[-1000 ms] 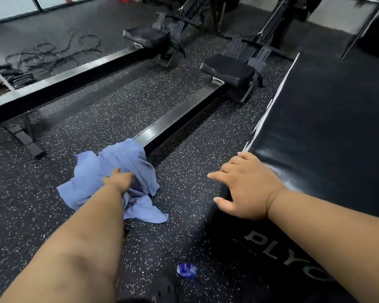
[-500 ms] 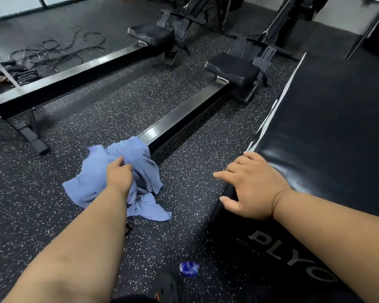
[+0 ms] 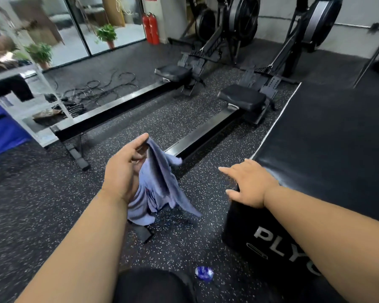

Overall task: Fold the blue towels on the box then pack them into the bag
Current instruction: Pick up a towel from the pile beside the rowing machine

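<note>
Above the floor, left grip (image 3: 124, 169) clutches one blue towel (image 3: 160, 182); right grip (image 3: 249, 183) rests open-fingered on one box (image 3: 328, 154).

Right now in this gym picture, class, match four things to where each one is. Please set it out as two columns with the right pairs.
1 blue towel
2 right hand
3 fire extinguishers
4 blue bottle cap

a on the box corner
b by the far wall
c held in the left hand
d lying on the floor

Pairs: 1-c, 2-a, 3-b, 4-d
</note>
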Demonstrator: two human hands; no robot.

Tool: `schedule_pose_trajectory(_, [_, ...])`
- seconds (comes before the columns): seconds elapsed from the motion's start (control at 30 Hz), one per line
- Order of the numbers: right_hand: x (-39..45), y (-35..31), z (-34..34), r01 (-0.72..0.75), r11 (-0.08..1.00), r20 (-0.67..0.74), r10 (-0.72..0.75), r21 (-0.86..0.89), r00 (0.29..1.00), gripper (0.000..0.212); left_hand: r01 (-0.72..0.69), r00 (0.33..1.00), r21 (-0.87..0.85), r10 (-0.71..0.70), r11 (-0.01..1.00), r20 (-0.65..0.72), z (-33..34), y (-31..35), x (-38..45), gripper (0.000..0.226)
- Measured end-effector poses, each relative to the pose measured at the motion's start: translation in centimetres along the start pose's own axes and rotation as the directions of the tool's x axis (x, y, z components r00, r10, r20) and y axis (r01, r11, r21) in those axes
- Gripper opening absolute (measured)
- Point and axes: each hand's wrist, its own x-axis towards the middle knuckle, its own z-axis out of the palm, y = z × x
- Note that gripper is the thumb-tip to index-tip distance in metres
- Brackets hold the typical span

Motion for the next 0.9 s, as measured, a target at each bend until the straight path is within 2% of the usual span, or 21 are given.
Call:
schedule_pose_trajectory(0.1, [-1.5, -1.8, -0.9, -0.153, 0.940, -0.062, 0.180, 0.305, 0.982, 0.078, -0.015, 0.991, -0.059, 0.022, 0.998, 0.130, 1.1, 3.3, -3.6, 0.053])
schedule_pose_trajectory(0.2, [-3.9, -4.8, -2.3, -0.243, 0.778, -0.077, 0.349, 0.579, 0.934, 0.073, -0.022, 0.972, -0.078, 0.039, 0.997, 0.231, 2.5, 6.1, -7.1, 0.061])
schedule_pose_trajectory(0.27, [-5.6, -6.5, -3.1, -0.219, 0.672, -0.065, 0.371, 0.708, 0.927, 0.074, -0.012, 0.951, -0.125, 0.050, 0.992, 0.306, 3.4, 7.5, -9.2, 0.065])
schedule_pose_trajectory(0.4, [-9.3, -9.1, -5.2, -0.146, 0.380, 0.025, 0.306, 0.913, 0.952, 0.077, -0.003, 0.908, -0.164, 0.072, 0.986, 0.413, 5.5, 9.4, -13.8, 0.080])
schedule_pose_trajectory(0.53, [-12.9, -10.5, -7.4, -0.057, 0.358, -0.031, 0.235, 0.932, 0.971, 0.061, -0.028, 0.858, -0.094, 0.072, 0.995, 0.508, 7.7, 10.5, -18.2, 0.084])
schedule_pose_trajectory(0.63, [-15.7, -10.9, -9.0, 0.024, 0.421, -0.123, 0.209, 0.907, 0.970, 0.030, -0.065, 0.833, -0.076, 0.096, 0.995, 0.544, 8.8, 11.2, -20.7, 0.078])
schedule_pose_trajectory(0.7, [-17.6, -10.9, -9.9, 0.038, 0.422, -0.149, 0.232, 0.906, 0.961, 0.007, -0.071, 0.821, -0.077, 0.102, 0.995, 0.562, 9.5, 11.5, -22.0, 0.083])
schedule_pose_trajectory(0.9, [-22.1, -10.0, -11.5, 0.092, 0.348, -0.199, 0.285, 0.933, 0.938, 0.020, -0.075, 0.843, -0.063, 0.097, 0.995, 0.529, 9.9, 11.9, -22.8, 0.077])
